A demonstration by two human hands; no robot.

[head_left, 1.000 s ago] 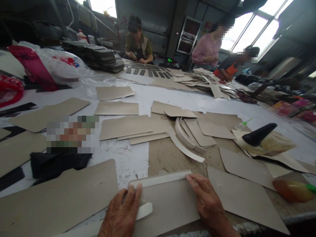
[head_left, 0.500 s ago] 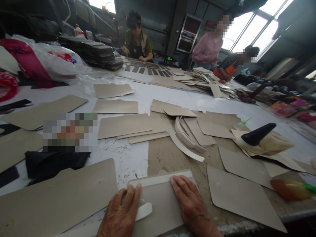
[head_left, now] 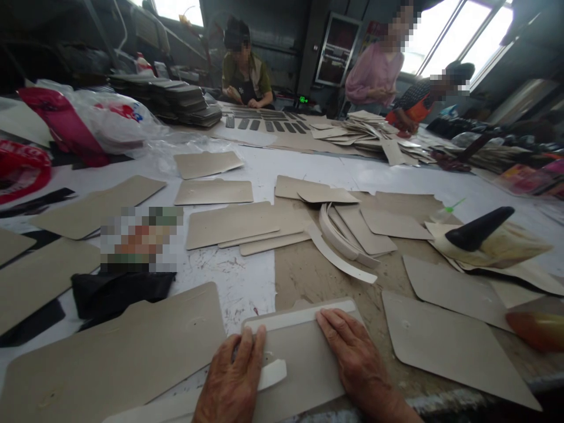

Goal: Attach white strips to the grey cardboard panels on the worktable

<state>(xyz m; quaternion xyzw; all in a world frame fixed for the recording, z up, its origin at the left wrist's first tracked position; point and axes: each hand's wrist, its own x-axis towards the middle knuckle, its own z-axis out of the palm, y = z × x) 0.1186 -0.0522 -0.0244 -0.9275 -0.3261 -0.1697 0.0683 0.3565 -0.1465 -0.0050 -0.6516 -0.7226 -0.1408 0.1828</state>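
Observation:
A grey cardboard panel [head_left: 304, 358] lies at the near table edge with a white strip [head_left: 293, 318] along its far edge. My right hand [head_left: 355, 352] lies flat on the panel, fingers together and stretched out, fingertips on the strip. My left hand [head_left: 235, 376] rests on the panel's left end, fingers extended, over a second white strip [head_left: 273, 373] that runs off to the lower left. Neither hand grips anything.
Several grey panels [head_left: 127, 346] cover the white table [head_left: 247, 282]. Loose curved white strips [head_left: 339, 247] lie mid-table. A black cone-tipped tool [head_left: 478, 228] is at right, a black cloth [head_left: 118, 291] at left, plastic bags [head_left: 101, 117] far left. Three other people work at the far end.
My right hand slid left along the white strip from the panel's right corner toward the middle. My left hand stayed put.

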